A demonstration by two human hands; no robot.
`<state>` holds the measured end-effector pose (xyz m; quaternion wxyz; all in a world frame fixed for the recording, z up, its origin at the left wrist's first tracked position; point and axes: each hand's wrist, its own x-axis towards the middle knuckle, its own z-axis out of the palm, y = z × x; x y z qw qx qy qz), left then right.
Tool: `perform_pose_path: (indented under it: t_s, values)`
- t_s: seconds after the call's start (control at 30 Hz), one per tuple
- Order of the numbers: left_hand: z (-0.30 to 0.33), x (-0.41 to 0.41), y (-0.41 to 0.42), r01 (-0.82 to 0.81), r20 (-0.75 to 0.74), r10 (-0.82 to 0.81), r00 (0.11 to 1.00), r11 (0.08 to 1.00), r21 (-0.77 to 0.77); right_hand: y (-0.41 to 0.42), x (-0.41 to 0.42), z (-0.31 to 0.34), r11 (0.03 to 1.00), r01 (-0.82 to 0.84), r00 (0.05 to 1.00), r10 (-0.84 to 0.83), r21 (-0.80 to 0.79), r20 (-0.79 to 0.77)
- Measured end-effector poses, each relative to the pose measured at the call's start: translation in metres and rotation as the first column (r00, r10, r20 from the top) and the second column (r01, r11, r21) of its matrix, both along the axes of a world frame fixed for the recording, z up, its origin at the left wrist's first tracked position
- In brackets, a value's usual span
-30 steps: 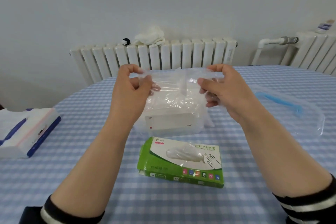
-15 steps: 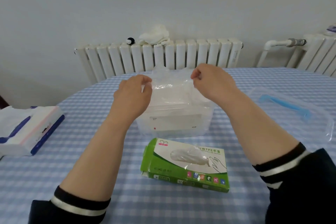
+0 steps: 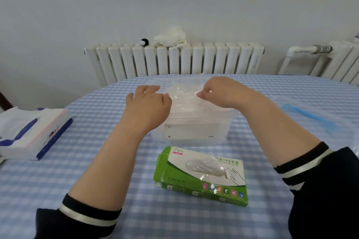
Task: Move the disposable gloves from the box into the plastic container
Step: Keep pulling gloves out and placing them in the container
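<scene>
Hands hover over a clear plastic container (image 3: 194,130) that sits mid-table on a blue checked tablecloth (image 3: 97,170). The person's right hand (image 3: 217,91) pinches the top edge of a thin clear glove (image 3: 184,93), which lies crumpled across the open top of the container. The left hand (image 3: 147,103) is beside it at the container's left rim, palm down, fingers loosely spread and gripping nothing that can be seen.

Near the person, just in front of the container, lies the green and white glove box (image 3: 202,174), with another clear glove poking from its opening. At the far right rests the container's clear lid (image 3: 310,116) with a blue handle. A tissue pack (image 3: 33,132) lies at the left edge, and a white radiator (image 3: 174,60) stands beyond the table.

The step in hand seems to be laying one glove into the container. The next move probably calls for letting go, pressing the light film down so it stays inside, then reaching back to the box for another glove.
</scene>
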<state>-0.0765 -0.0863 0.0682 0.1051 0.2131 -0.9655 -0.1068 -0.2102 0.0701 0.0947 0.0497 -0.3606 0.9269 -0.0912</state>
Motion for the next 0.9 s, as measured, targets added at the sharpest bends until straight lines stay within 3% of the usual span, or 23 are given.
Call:
perform_pose_path:
  t_s: [0.13, 0.27, 0.43, 0.63, 0.77, 0.9]
  values:
    - [0.003, 0.001, -0.002, -0.005, -0.154, 0.009, 0.988, 1.000, 0.025, 0.024, 0.007, 0.001, 0.950, -0.011, 1.000, 0.014, -0.311, 0.009]
    - [0.003, 0.002, -0.007, 0.010, -0.232, 0.006, 0.973, 0.998, 0.068, 0.049, 0.008, -0.012, 0.839, 0.100, 0.992, -0.041, -0.534, 0.123]
    - [0.000, 0.002, -0.013, 0.079, -0.243, -0.020, 0.970, 0.968, 0.237, 0.067, 0.015, -0.028, 0.811, 0.101, 0.995, -0.073, -0.576, 0.071]
    - [0.007, 0.007, -0.010, 0.097, -0.157, -0.068, 0.985, 0.977, 0.187, 0.071, 0.030, -0.044, 0.772, -0.075, 0.987, -0.034, -0.631, -0.159]
    - [0.015, 0.017, -0.005, 0.104, -0.062, -0.091, 0.994, 0.954, 0.283, 0.073, 0.036, -0.048, 0.762, -0.100, 0.979, -0.040, -0.640, -0.200]
    - [0.020, 0.022, -0.007, 0.077, -0.242, 0.029, 0.970, 0.907, 0.415, 0.076, 0.044, -0.039, 0.620, -0.021, 0.992, -0.083, -0.784, -0.093]
